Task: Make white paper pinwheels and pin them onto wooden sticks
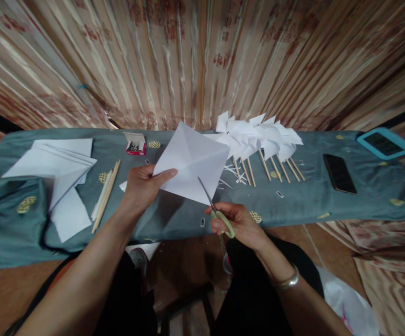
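Observation:
My left hand [145, 183] pinches the left corner of a square white sheet of paper [192, 156], thumb on top. Faint creases cross the sheet, which is held up above the cloth-covered table. In my right hand [235, 221] is a pair of scissors [227, 227] with light green handles. Their blades reach over the sheet's lower right corner, pointing toward its middle; one blade shows on top. Behind the sheet, to the right, lie several white paper pinwheels [258, 135] on wooden sticks, with thin paper strips [236, 173] near them.
On the left are white paper sheets [67, 161] and wooden sticks [105, 200]. A small red-and-white box [136, 144] of metal pins stands at the back. A phone [339, 173] and a blue-framed device [384, 143] lie right on the grey-green cloth [307, 198]. Curtains hang behind.

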Tool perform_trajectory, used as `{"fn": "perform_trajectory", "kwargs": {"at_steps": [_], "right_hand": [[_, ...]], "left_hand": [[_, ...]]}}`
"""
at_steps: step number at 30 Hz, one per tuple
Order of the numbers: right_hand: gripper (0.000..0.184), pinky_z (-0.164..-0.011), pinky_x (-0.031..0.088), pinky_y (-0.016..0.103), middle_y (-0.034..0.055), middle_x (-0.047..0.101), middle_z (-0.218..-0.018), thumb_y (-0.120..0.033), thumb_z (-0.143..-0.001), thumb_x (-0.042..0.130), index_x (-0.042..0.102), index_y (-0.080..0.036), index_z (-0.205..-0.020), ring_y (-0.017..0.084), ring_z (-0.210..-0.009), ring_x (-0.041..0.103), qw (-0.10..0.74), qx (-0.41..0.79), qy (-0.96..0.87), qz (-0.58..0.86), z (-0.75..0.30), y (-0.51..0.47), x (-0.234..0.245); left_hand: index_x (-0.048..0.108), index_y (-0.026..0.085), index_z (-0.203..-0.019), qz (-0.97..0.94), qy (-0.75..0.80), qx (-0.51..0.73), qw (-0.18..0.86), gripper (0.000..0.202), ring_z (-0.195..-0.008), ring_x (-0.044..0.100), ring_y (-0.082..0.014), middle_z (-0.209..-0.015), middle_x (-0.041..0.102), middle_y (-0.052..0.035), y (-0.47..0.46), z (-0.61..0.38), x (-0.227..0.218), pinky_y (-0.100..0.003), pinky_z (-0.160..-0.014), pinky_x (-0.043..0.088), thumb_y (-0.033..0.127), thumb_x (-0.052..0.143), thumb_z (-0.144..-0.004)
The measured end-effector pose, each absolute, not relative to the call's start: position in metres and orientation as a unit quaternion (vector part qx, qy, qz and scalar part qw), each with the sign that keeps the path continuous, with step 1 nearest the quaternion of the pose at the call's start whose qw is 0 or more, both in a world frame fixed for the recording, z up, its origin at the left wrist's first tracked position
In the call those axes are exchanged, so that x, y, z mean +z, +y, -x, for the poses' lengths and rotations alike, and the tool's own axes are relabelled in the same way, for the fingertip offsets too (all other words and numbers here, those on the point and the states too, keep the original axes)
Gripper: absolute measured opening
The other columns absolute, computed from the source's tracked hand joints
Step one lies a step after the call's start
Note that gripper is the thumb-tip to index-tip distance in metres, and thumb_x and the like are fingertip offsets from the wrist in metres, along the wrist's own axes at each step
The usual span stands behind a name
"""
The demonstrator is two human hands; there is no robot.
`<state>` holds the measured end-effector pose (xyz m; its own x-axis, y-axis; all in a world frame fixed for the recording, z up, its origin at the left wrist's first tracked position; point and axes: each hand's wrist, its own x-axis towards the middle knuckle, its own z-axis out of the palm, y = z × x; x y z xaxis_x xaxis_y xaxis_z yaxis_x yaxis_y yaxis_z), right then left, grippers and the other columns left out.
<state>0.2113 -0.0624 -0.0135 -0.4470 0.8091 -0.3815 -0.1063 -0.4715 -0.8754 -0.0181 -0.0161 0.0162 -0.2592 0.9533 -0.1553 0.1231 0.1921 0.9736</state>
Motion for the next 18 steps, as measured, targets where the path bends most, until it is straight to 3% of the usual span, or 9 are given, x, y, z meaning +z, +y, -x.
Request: {"fn": "perform_trajectory", "kwargs": {"at_steps": [6,18], "right_hand": [[0.053,-0.048,0.045,0.020,-0.0040,0.062,-0.055,-0.050,-0.053,0.088,0.066,-0.014,-0.085,0.007,-0.048,0.055,0.308,0.739,-0.409,0.438,-0.2088,-0.0623,-0.0103],[0.045,-0.047,0.046,0.020,-0.0026,0.065,-0.060,-0.042,-0.057,0.089,0.067,-0.016,-0.086,0.008,-0.048,0.055,0.315,0.744,-0.420,0.414,-0.2110,-0.0618,-0.0181]], "left_hand": [[0.075,0.019,-0.075,-0.425,0.636,0.467,0.444,0.030,-0.063,0.064,-0.0204,-0.073,0.074,-0.0043,-0.0178,0.0168,0.0160,-0.029,-0.057,0.049,0.044,0.081,-0.060],[0.075,0.019,-0.073,-0.421,0.625,0.465,0.464,0.028,-0.062,0.063,-0.0188,-0.070,0.073,-0.0028,-0.0204,0.0150,0.0159,-0.028,-0.057,0.048,0.042,0.082,-0.059]]}}
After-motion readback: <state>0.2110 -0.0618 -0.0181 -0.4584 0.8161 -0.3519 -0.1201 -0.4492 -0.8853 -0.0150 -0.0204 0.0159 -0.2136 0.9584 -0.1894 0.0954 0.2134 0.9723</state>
